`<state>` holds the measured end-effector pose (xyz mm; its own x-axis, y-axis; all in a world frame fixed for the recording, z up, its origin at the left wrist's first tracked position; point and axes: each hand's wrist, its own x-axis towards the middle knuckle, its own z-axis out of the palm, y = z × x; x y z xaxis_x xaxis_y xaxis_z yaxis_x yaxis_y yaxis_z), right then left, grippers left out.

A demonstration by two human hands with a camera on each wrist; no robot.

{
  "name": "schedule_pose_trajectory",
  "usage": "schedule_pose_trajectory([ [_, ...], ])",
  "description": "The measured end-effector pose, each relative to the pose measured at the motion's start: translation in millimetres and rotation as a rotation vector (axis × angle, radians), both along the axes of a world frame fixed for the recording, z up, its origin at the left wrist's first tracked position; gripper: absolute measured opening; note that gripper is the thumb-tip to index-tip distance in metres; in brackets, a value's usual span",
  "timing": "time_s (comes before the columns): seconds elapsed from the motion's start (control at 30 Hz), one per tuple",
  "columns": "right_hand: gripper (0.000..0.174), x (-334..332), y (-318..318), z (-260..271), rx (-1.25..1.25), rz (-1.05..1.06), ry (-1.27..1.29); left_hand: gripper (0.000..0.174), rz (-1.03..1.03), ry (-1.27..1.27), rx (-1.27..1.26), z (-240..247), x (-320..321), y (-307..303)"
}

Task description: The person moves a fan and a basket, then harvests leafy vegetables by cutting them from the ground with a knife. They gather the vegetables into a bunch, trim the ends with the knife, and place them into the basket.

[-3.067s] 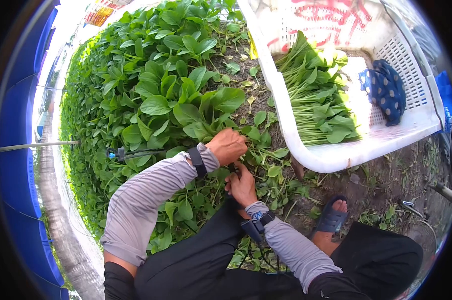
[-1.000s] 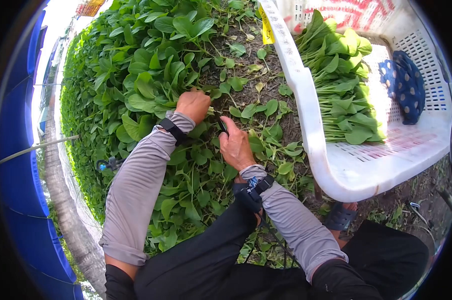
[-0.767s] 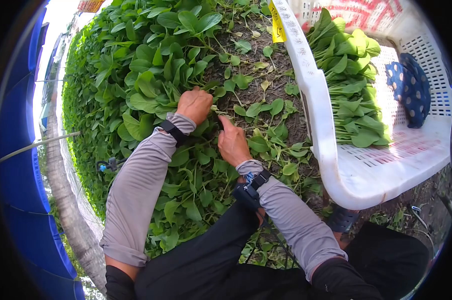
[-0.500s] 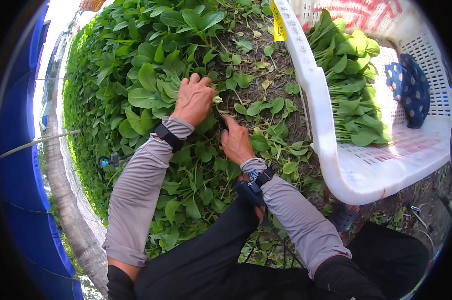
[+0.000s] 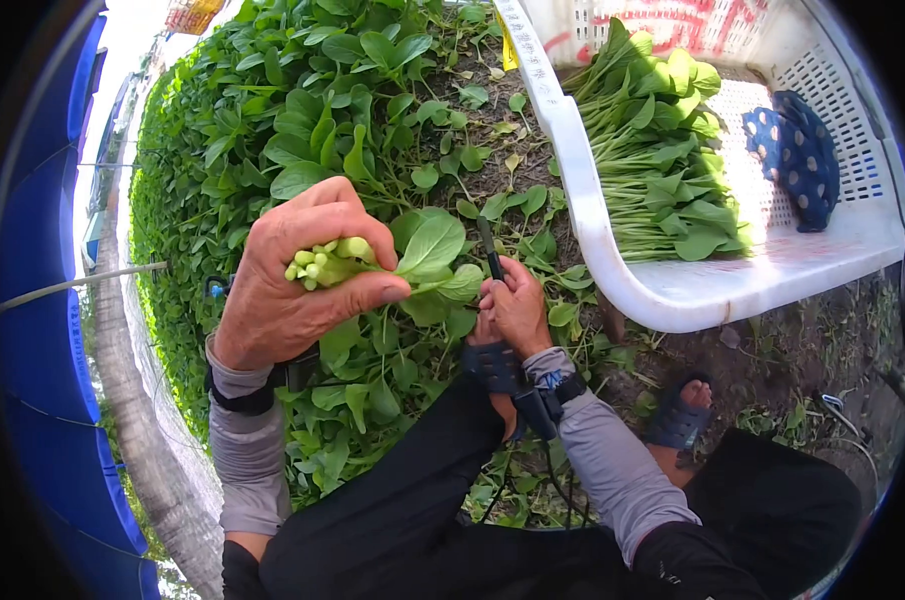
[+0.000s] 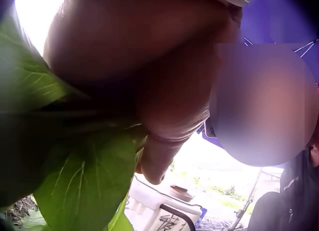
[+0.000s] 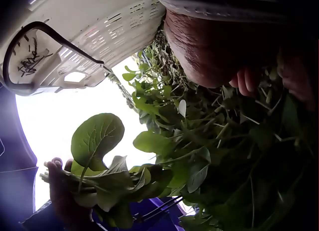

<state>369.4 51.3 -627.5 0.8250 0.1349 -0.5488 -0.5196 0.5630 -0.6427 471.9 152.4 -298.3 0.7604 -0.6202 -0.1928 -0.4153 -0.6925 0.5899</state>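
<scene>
In the head view my left hand (image 5: 298, 270) is raised over the bed and grips a small bunch of leafy greens (image 5: 433, 248). Their pale cut stem ends point up at the head camera, between curled fingers and thumb. Broad leaves (image 6: 87, 183) hang below that hand in the left wrist view. Lower and to the right, my right hand (image 5: 521, 312) holds a slim dark knife (image 5: 489, 245), its far end angled up and away. The bunch (image 7: 97, 141) also shows at the lower left of the right wrist view.
Dense growing greens (image 5: 213, 170) fill the left side. A white perforated crate (image 5: 613, 285) stands at the right with a pile of cut greens (image 5: 653, 170) and a blue dotted cloth (image 5: 798, 165). Sandalled feet and black-trousered legs (image 5: 393, 490) are close below the hands.
My left hand has come up from among the plants with the bunch and turned its stem ends upward. My right hand has moved right and slightly down, and the knife now shows plainly.
</scene>
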Motion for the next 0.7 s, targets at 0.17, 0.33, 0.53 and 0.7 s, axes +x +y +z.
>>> schedule_pose_trajectory([
  [0.17, 0.045, -13, -14, 31, -0.241, 0.160, -0.196, 0.019, 0.031, -0.173, 0.239, -13, -37, -11],
  [0.33, 0.045, -11, 13, 8, -0.427, 0.298, -0.486, 0.023, -0.114, 0.124, 0.588, -117, -31, 5],
  [0.53, 0.045, 6, 35, 2, -0.519, 0.394, -0.527, 0.015, 0.115, -0.045, 0.804, -227, -11, 94],
  [0.7, 0.047, 15, 54, 1, -0.569, 0.534, -0.496, 0.011, 0.082, -0.110, 1.050, -253, -20, 110],
])
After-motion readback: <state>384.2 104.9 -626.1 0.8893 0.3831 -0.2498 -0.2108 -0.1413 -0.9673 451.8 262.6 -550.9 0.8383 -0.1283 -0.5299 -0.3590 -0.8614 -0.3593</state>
